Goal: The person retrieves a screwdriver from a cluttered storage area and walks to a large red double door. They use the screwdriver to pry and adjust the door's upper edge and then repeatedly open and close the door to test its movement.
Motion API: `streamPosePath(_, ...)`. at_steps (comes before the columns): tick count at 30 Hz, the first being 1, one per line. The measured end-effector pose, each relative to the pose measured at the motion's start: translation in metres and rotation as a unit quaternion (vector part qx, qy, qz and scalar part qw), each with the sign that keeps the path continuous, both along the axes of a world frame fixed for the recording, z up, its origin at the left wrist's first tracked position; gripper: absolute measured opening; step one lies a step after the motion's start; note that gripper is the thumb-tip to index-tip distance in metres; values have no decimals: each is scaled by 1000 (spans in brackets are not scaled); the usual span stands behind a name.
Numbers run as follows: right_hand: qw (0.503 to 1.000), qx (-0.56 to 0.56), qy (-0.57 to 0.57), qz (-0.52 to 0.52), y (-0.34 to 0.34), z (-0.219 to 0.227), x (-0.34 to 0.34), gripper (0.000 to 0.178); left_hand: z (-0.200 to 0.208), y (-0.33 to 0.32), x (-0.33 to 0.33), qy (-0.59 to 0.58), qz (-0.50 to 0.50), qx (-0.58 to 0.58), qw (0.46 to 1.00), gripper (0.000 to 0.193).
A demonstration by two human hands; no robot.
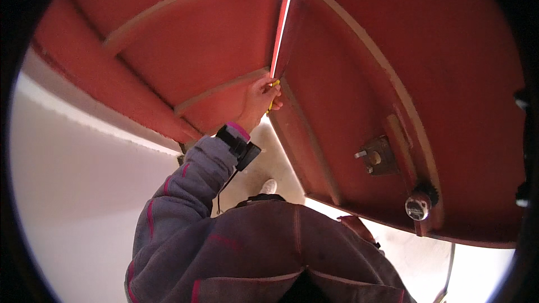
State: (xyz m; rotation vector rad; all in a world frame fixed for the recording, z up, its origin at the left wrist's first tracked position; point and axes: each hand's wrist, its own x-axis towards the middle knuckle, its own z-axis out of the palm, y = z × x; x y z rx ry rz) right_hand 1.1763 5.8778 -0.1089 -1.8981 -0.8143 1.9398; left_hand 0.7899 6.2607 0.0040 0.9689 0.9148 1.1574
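My left hand (259,102) is raised with its fingers closed round a small yellow object (275,83), whose kind I cannot make out. It is at the lower end of the bright gap between a red ribbed panel (208,33) on the left and a red ribbed door-like panel (348,101) on the right. Low on the right, my right hand (356,228) is close to the lower edge of the right panel. My body and sleeve partly hide it, and its fingers are too dark to read.
On the right panel are a metal latch plate (380,156) and a round silver lock or knob (418,206). A pale wall (84,174) curves along the left. Below lies a grey floor (255,165) with my white shoe (269,186). A black device (247,156) with a cable hangs at my left wrist.
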Motion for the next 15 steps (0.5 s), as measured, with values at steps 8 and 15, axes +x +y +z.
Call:
streamPosePath(8,983,99,48,-145,92,1,-61,44,-8,119,19,88,-50,38,994,21)
streamPosePath(15,959,119,10,-257,92,24,-124,41,-32,161,14,149,-93,72,982,22)
